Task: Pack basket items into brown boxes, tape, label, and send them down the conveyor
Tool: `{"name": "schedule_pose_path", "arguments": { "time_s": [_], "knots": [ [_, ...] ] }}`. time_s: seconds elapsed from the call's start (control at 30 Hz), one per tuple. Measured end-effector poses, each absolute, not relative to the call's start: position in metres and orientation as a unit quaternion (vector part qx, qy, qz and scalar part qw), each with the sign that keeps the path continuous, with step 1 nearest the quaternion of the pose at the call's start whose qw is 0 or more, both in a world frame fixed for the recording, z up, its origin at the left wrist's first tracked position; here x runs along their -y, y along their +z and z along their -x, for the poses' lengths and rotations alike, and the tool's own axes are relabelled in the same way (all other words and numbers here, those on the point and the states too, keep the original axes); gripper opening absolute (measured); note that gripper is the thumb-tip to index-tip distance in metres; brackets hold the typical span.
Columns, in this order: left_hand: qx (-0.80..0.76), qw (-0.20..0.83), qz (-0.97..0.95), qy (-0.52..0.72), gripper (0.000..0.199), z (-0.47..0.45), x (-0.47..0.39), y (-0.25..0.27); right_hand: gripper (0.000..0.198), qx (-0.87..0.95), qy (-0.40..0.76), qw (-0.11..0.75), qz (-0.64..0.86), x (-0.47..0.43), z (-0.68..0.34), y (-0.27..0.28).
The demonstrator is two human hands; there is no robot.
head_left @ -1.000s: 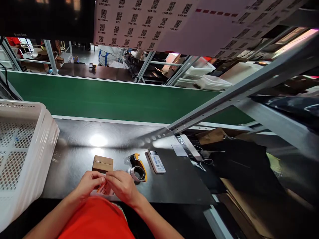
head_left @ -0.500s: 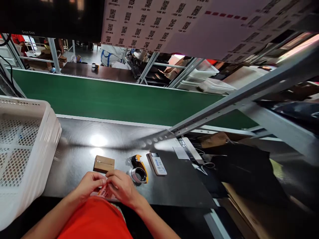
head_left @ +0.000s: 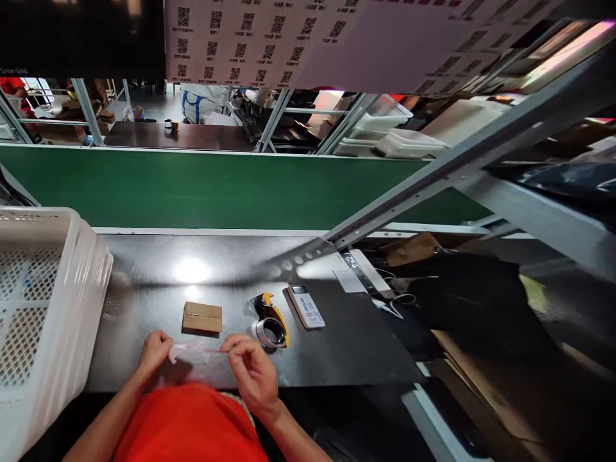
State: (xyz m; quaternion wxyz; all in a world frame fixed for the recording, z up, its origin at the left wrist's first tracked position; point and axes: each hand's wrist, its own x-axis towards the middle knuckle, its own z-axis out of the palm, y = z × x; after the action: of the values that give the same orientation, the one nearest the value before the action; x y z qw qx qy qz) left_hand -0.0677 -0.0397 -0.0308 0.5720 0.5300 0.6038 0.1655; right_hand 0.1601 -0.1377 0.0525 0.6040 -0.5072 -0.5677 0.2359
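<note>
Between my two hands a thin, see-through plastic bag (head_left: pixel 195 350) with a pinkish tint is stretched out above the near edge of the bench. My left hand (head_left: pixel 156 351) pinches its left end, and my right hand (head_left: pixel 253 372) grips the right end between thumb and fingers. Just beyond the bag lies a small brown cardboard box (head_left: pixel 202 319), touched by neither hand. A yellow and black tape dispenser (head_left: pixel 273 324) with a tape roll rests to the right, close to my right hand. Past it lies a pale handheld device with a small screen (head_left: pixel 307 307).
Stacked white plastic baskets (head_left: pixel 81 289) stand at the left. A metal post (head_left: pixel 409 186) slants across the right side. Behind the metal bench (head_left: pixel 144 256) runs a green belt (head_left: pixel 216 189). Cardboard and black sheets (head_left: pixel 462 321) lie at the right. A QR-code sheet (head_left: pixel 327 64) hangs overhead.
My hands were close together over the crumpled plastic bag; now they have moved apart, drawing it out between them. The view has shifted slightly. Box, dispenser and device stay on the bench.
</note>
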Motion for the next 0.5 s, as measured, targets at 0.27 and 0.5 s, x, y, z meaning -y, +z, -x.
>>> {"name": "schedule_pose_path", "arguments": {
  "time_s": [0.27, 0.5],
  "knots": [
    [-0.341, 0.282, -0.896, 0.016, 0.029, 0.068, 0.027, -0.066, 0.034, 0.294, 0.361, 0.583, 0.666, 0.045, -0.183, -0.050],
    [-0.330, 0.252, -0.906, -0.075, 0.045, 0.036, 0.013, -0.079, 0.030, 0.309, 0.352, 0.507, 0.724, 0.028, -0.180, -0.081]
  ]
}}
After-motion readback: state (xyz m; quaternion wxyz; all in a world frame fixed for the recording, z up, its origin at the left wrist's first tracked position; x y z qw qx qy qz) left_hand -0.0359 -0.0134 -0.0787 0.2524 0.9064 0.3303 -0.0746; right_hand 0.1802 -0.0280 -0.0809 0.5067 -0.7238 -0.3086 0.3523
